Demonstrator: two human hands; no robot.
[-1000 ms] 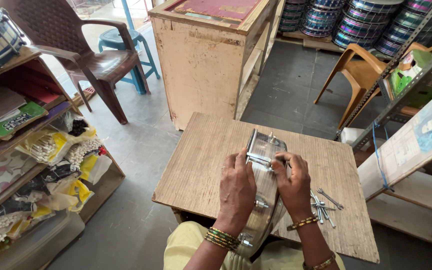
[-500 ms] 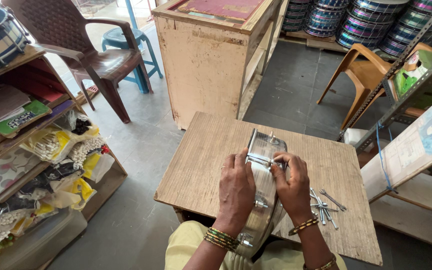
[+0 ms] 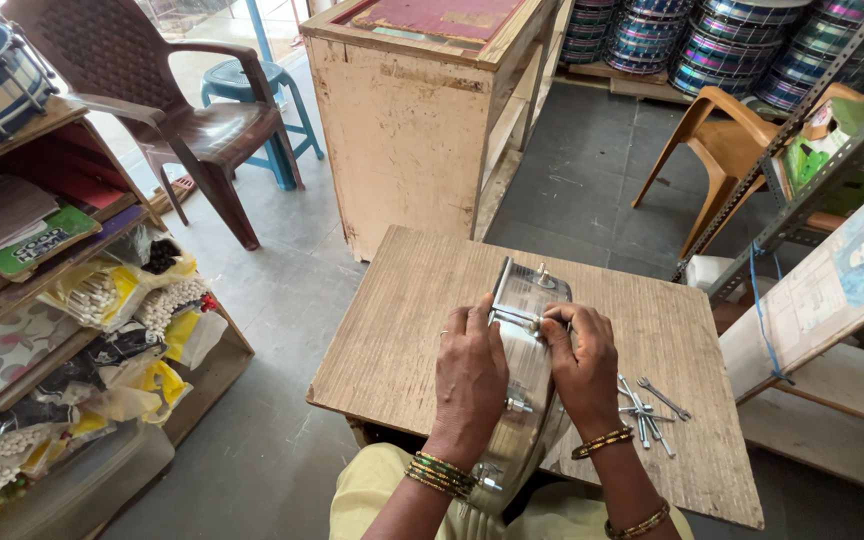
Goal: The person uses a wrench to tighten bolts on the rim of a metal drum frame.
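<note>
Drum shell (image 3: pixel 532 340), shiny curved metal, at table's (image 3: pixel 402 320) near edge | left hand (image 3: pixel 470 375) and right hand (image 3: pixel 582 365) clasp it, fingers curled | loose metal rods (image 3: pixel 647 410) beside.

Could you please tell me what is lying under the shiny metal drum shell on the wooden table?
The shiny metal drum shell stands on edge on the bare wooden table. Nothing else shows beneath; its near part hangs over the lap, hidden by both hands.

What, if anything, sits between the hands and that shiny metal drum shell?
Nothing visible. The left hand and right hand both rest directly on the metal drum shell, fingers at a small fitting on its rim. The loose metal rods lie off to the right.
</note>
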